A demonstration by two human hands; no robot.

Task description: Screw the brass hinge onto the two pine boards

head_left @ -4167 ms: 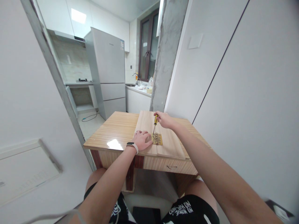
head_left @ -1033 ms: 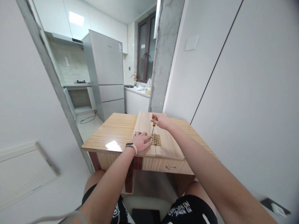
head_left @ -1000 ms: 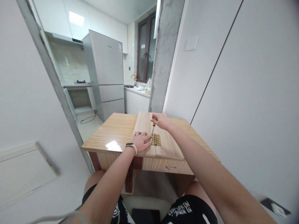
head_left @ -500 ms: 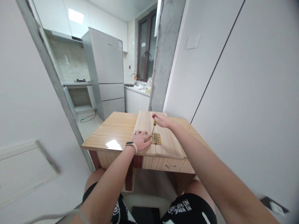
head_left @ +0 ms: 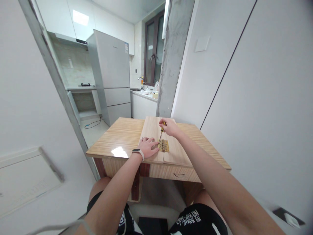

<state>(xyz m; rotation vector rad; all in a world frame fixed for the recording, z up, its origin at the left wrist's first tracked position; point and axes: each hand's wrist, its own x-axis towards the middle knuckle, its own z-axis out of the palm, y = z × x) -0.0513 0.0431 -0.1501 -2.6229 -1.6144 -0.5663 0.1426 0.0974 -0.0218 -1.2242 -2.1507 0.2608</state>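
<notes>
My right hand (head_left: 169, 127) grips the yellow-and-black handle of a screwdriver (head_left: 162, 129), held nearly upright. Its thin shaft runs down to the upper left part of a brass hinge (head_left: 165, 146). The hinge lies spread flat across the seam between two pale wooden boards (head_left: 152, 125). My left hand (head_left: 147, 147) rests flat on the left board with fingers spread, its fingertips at the hinge's left edge. Whether a screw sits under the screwdriver tip is too small to tell.
The boards lie on a wood-grain desk (head_left: 117, 133) with a drawer (head_left: 179, 173) in front. A white wall (head_left: 232, 98) rises at the right. Behind the desk are a grey refrigerator (head_left: 113, 65) and a kitchen counter (head_left: 144, 94).
My right hand has turned slightly about the screwdriver handle, and more of the handle shows. The right forearm has shifted a little lower. My left hand stays in place.
</notes>
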